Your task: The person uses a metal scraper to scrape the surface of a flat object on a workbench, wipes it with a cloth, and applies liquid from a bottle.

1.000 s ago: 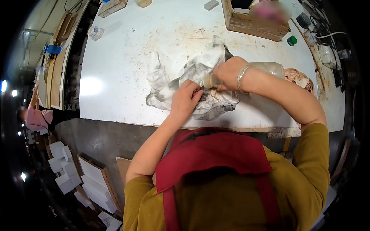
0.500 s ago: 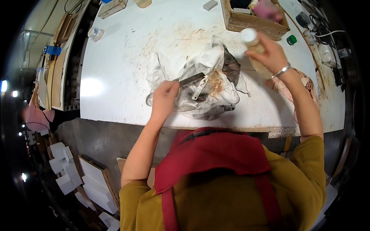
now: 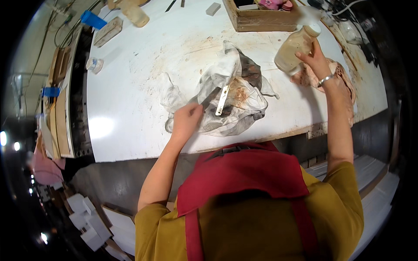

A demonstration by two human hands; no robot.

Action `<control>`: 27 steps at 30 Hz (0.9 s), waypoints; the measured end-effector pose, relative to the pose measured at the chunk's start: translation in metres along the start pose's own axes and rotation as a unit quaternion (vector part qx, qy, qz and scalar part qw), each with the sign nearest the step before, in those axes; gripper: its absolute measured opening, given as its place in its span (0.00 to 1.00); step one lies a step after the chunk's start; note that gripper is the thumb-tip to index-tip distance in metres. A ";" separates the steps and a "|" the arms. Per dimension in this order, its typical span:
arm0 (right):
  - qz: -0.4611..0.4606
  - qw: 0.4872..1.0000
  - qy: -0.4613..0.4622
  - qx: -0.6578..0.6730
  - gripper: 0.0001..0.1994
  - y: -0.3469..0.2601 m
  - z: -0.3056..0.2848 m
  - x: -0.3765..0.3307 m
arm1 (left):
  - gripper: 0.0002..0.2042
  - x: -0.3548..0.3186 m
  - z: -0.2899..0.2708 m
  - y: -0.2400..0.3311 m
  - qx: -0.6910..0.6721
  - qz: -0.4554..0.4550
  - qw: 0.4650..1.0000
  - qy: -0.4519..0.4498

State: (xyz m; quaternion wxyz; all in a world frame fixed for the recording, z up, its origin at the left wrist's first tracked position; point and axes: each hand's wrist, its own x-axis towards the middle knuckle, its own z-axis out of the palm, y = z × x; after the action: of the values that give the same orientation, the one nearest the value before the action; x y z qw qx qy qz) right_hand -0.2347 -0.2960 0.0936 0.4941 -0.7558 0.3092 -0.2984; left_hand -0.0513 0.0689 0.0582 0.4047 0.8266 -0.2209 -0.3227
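Note:
My left hand (image 3: 187, 121) is closed at the near left side of a crumpled, stained white cloth (image 3: 254, 104). A dark flat metal strip (image 3: 212, 96) sticks out of its fingers over the cloth; the held end is hidden. Crossing near the strip's tip is a light, narrow metal piece with holes (image 3: 223, 100). Over the right of the table, my right hand (image 3: 317, 60) grips a clear plastic bottle (image 3: 291, 51) of cloudy yellowish liquid. The bottle leans to the right, its white top toward the far side.
An open wooden box (image 3: 261, 21) with pink things stands at the far side, near a grey block (image 3: 213, 8). A pinkish cloth (image 3: 342, 82) lies under my right wrist. At the left are a small white container (image 3: 94, 65), another bottle (image 3: 136, 15) and a blue object (image 3: 92, 19).
The bottle in my right hand has moved right and turned more side-on. My left hand keeps its hold on the dark strip. The whole view has shifted and turned somewhat.

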 end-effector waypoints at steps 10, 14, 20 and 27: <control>-0.022 0.922 0.014 -0.386 0.32 -0.002 0.149 -0.154 | 0.10 0.015 0.003 0.013 -0.271 -0.047 0.951 -0.145; 0.102 0.977 -0.030 -0.184 0.19 -0.008 0.156 -0.138 | 0.10 0.023 0.018 0.012 -0.293 -0.060 0.936 -0.186; 0.306 0.840 -0.025 0.447 0.17 -0.039 0.169 -0.146 | 0.11 0.037 0.023 0.014 -0.204 0.005 0.957 -0.208; 0.337 0.743 -0.064 0.576 0.19 -0.030 0.174 -0.144 | 0.10 0.049 0.028 -0.006 -0.093 0.087 0.970 -0.208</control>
State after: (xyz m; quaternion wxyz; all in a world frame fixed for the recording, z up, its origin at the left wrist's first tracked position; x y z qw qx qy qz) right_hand -0.1890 -0.0788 0.0421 0.9221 -0.1918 0.2805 -0.1850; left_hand -0.0371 0.0265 0.0231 0.4515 0.6778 -0.3402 -0.4701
